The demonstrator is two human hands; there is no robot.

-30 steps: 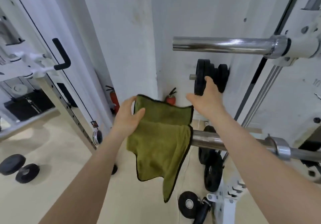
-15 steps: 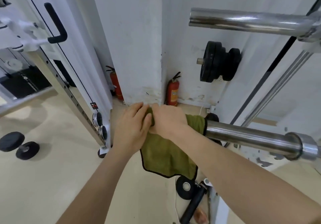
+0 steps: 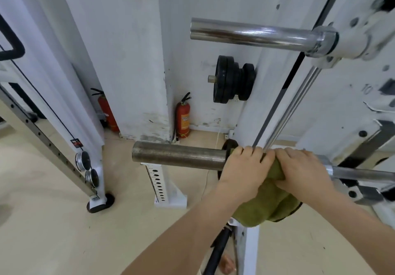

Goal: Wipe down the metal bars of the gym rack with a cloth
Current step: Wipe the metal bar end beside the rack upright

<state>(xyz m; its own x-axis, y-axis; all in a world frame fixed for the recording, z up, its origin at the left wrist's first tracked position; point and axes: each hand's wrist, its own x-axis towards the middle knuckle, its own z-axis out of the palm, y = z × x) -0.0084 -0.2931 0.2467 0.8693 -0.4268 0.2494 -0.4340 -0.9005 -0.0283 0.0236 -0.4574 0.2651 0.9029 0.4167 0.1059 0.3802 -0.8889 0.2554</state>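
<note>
A white pillar (image 3: 136,65) juts out from the white wall (image 3: 213,1), its paint scuffed and grimy near the bottom. The floor (image 3: 53,232) is pale beige and smooth. A red extinguisher (image 3: 183,118) stands in the corner where pillar meets wall, and a second extinguisher (image 3: 106,110) sits on the pillar's other side. Black plates (image 3: 234,79) hang on a peg up on the wall. To the left, a white frame (image 3: 85,104) leans down to a black foot (image 3: 100,203), with a cable (image 3: 38,91) running along it. A short white post (image 3: 164,185) with holes stands on the floor. Light is even and soft.
</note>
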